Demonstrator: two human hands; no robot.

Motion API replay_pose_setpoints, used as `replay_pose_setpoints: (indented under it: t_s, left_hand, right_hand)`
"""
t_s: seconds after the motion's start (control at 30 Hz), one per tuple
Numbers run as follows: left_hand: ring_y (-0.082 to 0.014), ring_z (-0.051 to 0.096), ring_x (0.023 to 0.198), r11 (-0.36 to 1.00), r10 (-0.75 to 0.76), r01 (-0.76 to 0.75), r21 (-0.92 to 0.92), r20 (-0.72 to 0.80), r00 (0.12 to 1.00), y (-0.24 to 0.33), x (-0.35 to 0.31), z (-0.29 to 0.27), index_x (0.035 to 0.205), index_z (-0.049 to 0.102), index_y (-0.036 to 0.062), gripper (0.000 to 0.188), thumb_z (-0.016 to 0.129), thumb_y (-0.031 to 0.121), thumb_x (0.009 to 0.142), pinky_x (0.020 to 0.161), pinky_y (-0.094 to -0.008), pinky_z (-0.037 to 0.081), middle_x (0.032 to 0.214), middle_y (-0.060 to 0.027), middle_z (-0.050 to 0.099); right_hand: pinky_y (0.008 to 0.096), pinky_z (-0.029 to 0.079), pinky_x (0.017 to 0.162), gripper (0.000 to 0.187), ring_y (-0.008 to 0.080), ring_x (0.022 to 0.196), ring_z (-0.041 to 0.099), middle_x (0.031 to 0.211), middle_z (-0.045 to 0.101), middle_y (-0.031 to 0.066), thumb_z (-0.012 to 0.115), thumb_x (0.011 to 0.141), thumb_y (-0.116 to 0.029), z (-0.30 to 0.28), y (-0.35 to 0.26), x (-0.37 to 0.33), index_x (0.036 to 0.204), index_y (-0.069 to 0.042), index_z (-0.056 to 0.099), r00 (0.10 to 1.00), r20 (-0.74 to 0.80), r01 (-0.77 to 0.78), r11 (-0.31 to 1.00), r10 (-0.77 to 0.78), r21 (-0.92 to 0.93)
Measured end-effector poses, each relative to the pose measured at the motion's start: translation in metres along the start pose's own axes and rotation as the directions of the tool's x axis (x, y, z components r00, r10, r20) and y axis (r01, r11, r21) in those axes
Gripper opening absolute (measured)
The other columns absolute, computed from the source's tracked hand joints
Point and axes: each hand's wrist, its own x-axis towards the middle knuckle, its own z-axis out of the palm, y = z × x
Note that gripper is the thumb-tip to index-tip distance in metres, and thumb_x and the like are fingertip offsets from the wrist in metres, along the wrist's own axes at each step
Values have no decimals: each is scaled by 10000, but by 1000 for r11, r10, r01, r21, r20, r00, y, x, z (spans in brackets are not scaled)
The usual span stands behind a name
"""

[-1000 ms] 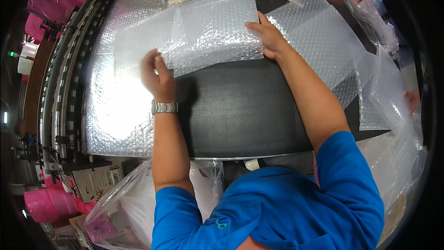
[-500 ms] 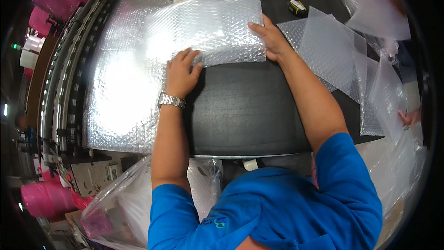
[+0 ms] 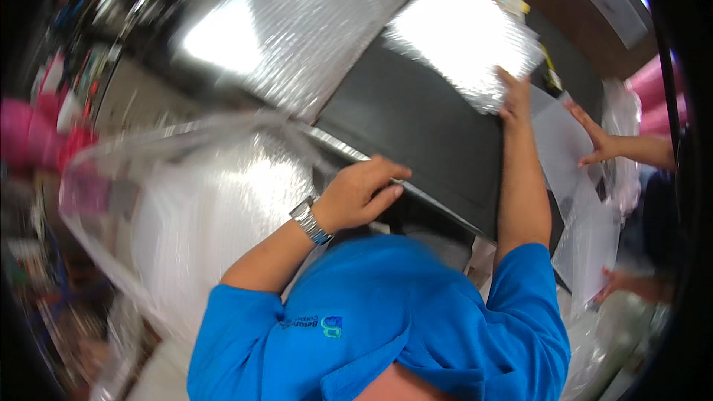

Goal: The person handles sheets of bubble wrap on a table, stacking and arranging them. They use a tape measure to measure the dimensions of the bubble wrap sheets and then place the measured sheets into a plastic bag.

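Observation:
My right hand (image 3: 514,96) grips the near right edge of a cut sheet of bubble wrap (image 3: 464,41), which shines white with glare over the black table mat (image 3: 423,122). My left hand (image 3: 365,191), with a metal-banded watch on the wrist, is at the table's front edge. Its fingers reach out loosely with the thumb apart, and I see nothing in them. Farther left, a larger length of bubble wrap (image 3: 319,30) covers the table.
At the right, a co-worker's hands (image 3: 603,141) are at a pile of translucent sheets (image 3: 587,223). A large clear plastic bag (image 3: 223,208) with pale sheets inside stands at the left front. A yellow tape measure (image 3: 551,74) lies beyond my right hand.
My left hand has come off the bubble wrap and back to the table edge. The sheet in my right hand has shifted away from the larger length. My view has turned.

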Motion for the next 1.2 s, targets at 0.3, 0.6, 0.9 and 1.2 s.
replay_pose_setpoints:
  t_s: [0.3,0.6,0.9,1.2]
  left_hand:
    - [-324,515,941,723,-603,597,347,-104,791,-21,-142,9,1262,371,78,629,653,258,730,787,-378,444,1039,-207,503]
    - [-337,589,814,753,-632,567,333,129,764,-52,-145,33,990,548,53,265,485,248,822,681,-431,457,824,-210,599]
    - [-320,582,861,946,-315,313,-80,-16,949,8,-123,8,1010,560,18,226,492,140,832,745,-378,458,946,-190,599]
    - [-290,566,953,872,-162,222,-436,172,972,77,-102,-26,1161,454,-22,355,450,205,888,826,-321,436,1005,-186,588]
  right_hand:
    - [397,436,885,484,276,1034,509,1170,471,170,552,767,33,146,-101,-86,1224,10,395,901,253,322,935,-351,148]
    - [324,442,814,310,209,922,553,967,581,114,641,745,-1,288,-97,-205,1037,0,534,715,574,470,882,-401,31]
    - [337,472,788,572,266,956,544,1079,541,101,509,690,29,287,56,-237,1225,-169,465,109,959,928,372,-262,-4]
    - [409,425,882,636,314,1083,480,1200,478,125,492,713,35,300,49,-224,1279,-242,403,28,994,866,499,-105,28]
